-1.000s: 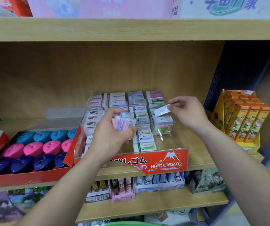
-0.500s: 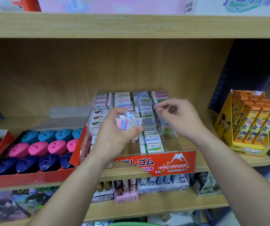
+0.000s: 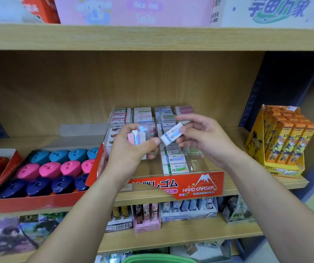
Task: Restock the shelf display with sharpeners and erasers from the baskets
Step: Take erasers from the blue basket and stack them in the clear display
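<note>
A clear eraser display case (image 3: 205, 184) with a red "HARD ERASER" front stands on the middle shelf, its tiers holding several wrapped erasers. My left hand (image 3: 131, 150) grips a small bundle of erasers (image 3: 136, 137) above the case's left side. My right hand (image 3: 203, 137) pinches a single white eraser with a blue band (image 3: 171, 134) between thumb and fingers, just right of the bundle and above the case's middle. To the left, a red tray (image 3: 19, 204) holds blue, pink and navy sharpeners (image 3: 49, 169).
An orange box of pencil packs (image 3: 281, 141) stands at the right end of the shelf. Boxes line the upper shelf; card packs (image 3: 146, 217) fill the lower one. A green basket rim (image 3: 158, 260) shows at the bottom edge. A dark upright post (image 3: 256, 92) bounds the right side.
My right hand put one eraser down into the case's right side, came back toward my left hand, and now pinches a fresh white and blue eraser. The view shifted slightly.
</note>
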A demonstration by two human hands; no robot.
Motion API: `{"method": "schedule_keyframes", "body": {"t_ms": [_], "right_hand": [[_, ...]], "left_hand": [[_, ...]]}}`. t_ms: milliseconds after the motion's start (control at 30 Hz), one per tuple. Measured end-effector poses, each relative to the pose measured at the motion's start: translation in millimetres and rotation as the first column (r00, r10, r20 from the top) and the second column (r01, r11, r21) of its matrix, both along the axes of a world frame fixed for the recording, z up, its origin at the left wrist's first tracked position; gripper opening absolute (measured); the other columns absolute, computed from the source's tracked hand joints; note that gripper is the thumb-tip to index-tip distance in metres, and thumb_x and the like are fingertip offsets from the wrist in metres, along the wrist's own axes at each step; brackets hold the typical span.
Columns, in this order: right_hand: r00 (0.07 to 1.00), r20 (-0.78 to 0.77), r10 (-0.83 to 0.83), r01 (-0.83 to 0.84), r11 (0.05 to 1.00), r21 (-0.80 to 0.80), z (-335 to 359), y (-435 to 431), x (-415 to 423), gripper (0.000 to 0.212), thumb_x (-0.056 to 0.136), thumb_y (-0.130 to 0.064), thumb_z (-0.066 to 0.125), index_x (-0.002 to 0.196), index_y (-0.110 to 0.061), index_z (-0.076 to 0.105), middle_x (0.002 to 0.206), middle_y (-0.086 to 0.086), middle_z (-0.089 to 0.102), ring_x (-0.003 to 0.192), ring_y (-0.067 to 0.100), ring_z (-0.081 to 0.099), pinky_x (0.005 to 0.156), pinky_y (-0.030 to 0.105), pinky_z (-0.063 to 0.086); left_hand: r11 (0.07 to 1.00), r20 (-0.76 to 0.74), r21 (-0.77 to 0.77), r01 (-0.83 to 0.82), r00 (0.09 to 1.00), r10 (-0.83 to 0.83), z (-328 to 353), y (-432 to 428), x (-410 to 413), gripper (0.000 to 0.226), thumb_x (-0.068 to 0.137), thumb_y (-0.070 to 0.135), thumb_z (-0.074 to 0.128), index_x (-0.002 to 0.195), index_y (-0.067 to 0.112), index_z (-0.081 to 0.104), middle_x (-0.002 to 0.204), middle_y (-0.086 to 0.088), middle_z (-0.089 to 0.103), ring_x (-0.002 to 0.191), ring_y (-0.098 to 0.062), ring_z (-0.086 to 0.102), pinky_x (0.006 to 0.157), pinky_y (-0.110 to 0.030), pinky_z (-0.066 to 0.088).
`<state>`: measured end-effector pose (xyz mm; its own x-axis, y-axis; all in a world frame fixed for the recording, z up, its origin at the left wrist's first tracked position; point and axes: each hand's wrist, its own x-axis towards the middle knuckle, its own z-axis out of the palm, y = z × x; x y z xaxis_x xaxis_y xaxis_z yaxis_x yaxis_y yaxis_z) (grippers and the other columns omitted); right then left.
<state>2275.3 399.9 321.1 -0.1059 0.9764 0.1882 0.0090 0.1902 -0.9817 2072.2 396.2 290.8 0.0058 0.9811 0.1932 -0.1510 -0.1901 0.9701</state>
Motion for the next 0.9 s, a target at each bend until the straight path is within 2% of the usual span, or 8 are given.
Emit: {"method": "schedule_keyframes", "body": {"t_ms": [133,267,367,433,567,733,800,900], "right_hand": [[0.998,-0.007,-0.068,0.067,0.997,-0.043,4.5,-4.0,12.9,0.02,0.091,0.003,0.068,0.109,-0.004,0.068,0.093,0.022,0.074,0.08,0.028,0.074,0.075,0.034,0.063],[0.906,0.385,-0.177,0.165,0.984,0.063,0.8,-1.0,10.2,0.013,0.087,-0.011,0.076,0.098,-0.016,0.073,0.079,0.005,0.077,0.068,0.011,0.069,0.068,0.028,0.057],[0.835,0.522,-0.177,0.156,0.984,0.084,-6.7,3.0,5.0,0.012,0.088,-0.017,0.075,0.098,-0.023,0.075,0.078,-0.002,0.077,0.068,0.007,0.069,0.07,0.026,0.054],[0.816,0.554,-0.163,0.137,0.987,0.088,-11.0,4.0,4.1,0.012,0.09,-0.018,0.073,0.098,-0.026,0.076,0.078,-0.003,0.076,0.071,0.008,0.07,0.072,0.028,0.055],[0.747,0.623,-0.231,0.146,0.972,0.184,-16.1,2.1,2.1,0.01,0.091,-0.019,0.072,0.093,-0.028,0.076,0.084,-0.017,0.072,0.077,-0.005,0.065,0.069,0.011,0.047],[0.692,0.675,-0.256,0.111,0.962,0.25,-26.7,5.1,-4.2,0.015,0.089,-0.014,0.073,0.082,-0.028,0.075,0.08,-0.02,0.069,0.074,-0.009,0.061,0.063,0.005,0.041],[0.694,0.671,-0.259,0.115,0.961,0.252,-30.7,6.4,-6.2,0.018,0.088,-0.012,0.073,0.08,-0.028,0.075,0.076,-0.02,0.067,0.071,-0.011,0.061,0.061,0.005,0.042],[0.757,0.569,-0.321,0.183,0.94,0.287,-28.5,4.7,-7.4,0.015,0.09,-0.015,0.072,0.09,-0.029,0.077,0.082,-0.021,0.07,0.076,-0.007,0.065,0.069,0.011,0.047]], "left_hand": [[0.999,-0.001,-0.015,-0.038,0.999,0.038,-1.2,2.5,0.4,0.037,0.088,-0.008,0.07,0.119,0.005,0.054,0.075,-0.004,0.075,0.07,-0.026,0.071,0.053,-0.027,0.056],[0.997,-0.028,-0.03,-0.066,0.997,0.065,-0.9,1.4,-0.3,0.039,0.088,-0.007,0.07,0.121,0.009,0.057,0.086,-0.009,0.077,0.076,-0.024,0.076,0.056,-0.027,0.058],[0.997,-0.084,-0.018,-0.076,0.994,0.075,-0.8,-0.4,-1.2,0.04,0.087,-0.004,0.073,0.118,0.014,0.057,0.083,-0.012,0.077,0.073,-0.024,0.074,0.059,-0.027,0.057],[0.996,-0.144,0.005,-0.089,0.986,0.089,0.0,-2.8,-1.3,0.039,0.086,0.003,0.077,0.115,0.017,0.056,0.081,-0.014,0.076,0.065,-0.021,0.07,0.061,-0.027,0.055],[0.997,-0.164,0.016,-0.08,0.983,0.082,2.8,-8.6,-0.3,0.037,0.085,0.003,0.078,0.112,0.014,0.055,0.074,-0.011,0.074,0.056,-0.014,0.065,0.054,-0.019,0.052],[0.996,-0.195,0.055,-0.066,0.978,0.075,3.9,-10.4,0.9,0.039,0.082,-0.001,0.08,0.111,0.01,0.055,0.07,0.027,0.069,0.065,-0.022,0.072,0.056,-0.024,0.058],[0.996,-0.211,0.065,-0.064,0.975,0.076,4.6,-11.2,1.4,0.039,0.081,-0.001,0.081,0.11,0.01,0.058,0.073,0.028,0.069,0.065,-0.02,0.072,0.055,-0.025,0.058],[0.995,-0.236,0.073,-0.061,0.969,0.077,6.2,-12.2,0.7,0.037,0.08,0.0,0.082,0.109,0.013,0.062,0.086,0.015,0.07,0.063,-0.011,0.07,0.054,-0.025,0.057]]}}
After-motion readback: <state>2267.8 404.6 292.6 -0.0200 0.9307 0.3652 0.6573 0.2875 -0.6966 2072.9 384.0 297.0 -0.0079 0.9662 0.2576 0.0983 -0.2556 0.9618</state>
